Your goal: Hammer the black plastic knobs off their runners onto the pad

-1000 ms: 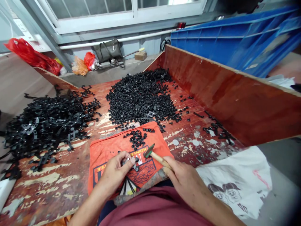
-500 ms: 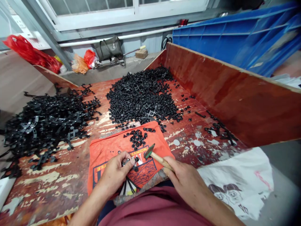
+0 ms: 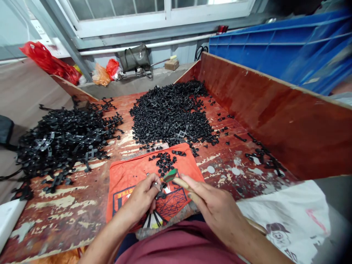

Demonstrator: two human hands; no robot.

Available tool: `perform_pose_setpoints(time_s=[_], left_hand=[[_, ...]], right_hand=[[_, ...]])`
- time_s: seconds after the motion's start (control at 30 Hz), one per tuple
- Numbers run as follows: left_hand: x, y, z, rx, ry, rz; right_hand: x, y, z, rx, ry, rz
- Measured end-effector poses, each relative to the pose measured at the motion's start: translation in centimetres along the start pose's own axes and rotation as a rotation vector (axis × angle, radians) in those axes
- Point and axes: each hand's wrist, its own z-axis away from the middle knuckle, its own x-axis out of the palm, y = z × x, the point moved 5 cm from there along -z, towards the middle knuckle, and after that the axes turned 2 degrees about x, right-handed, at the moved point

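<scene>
My left hand (image 3: 144,194) is closed on a small black linkage part (image 3: 157,185) with round joints, held over an orange printed cloth (image 3: 122,172). The fingers partly hide the part. In my right hand (image 3: 210,192) is a hammer (image 3: 180,182) with a wooden handle and a green head. The hammer's head is close to the left fingertips, beside the black part; whether they touch, I cannot tell. A small heap of black round-headed pegs (image 3: 165,161) lies on the cloth just beyond the hands.
A large heap of small black parts (image 3: 170,113) covers the middle of the red worktable (image 3: 82,203). Linked black pieces (image 3: 66,135) are piled at left. A wooden side board (image 3: 264,106) borders the right, with a blue crate (image 3: 255,47) behind it and a white sack (image 3: 291,205) nearer.
My right hand has moved the hammer's head left, closer to my left fingertips, with its fingers now stretched further along the handle. The whole view has shifted slightly.
</scene>
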Motion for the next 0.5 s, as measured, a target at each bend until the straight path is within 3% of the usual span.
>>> perform_pose_setpoints(time_s=[0.37, 0.5], left_hand=[[-0.1, -1.1, -0.5, -0.003, 0.059, 0.175], [-0.2, -1.0, -0.5, -0.016, 0.059, 0.198]], right_hand=[[-3.0, -1.4, 0.0, -0.112, 0.085, 0.213], [-1.9, -1.1, 0.1, -0.124, 0.111, 0.255]])
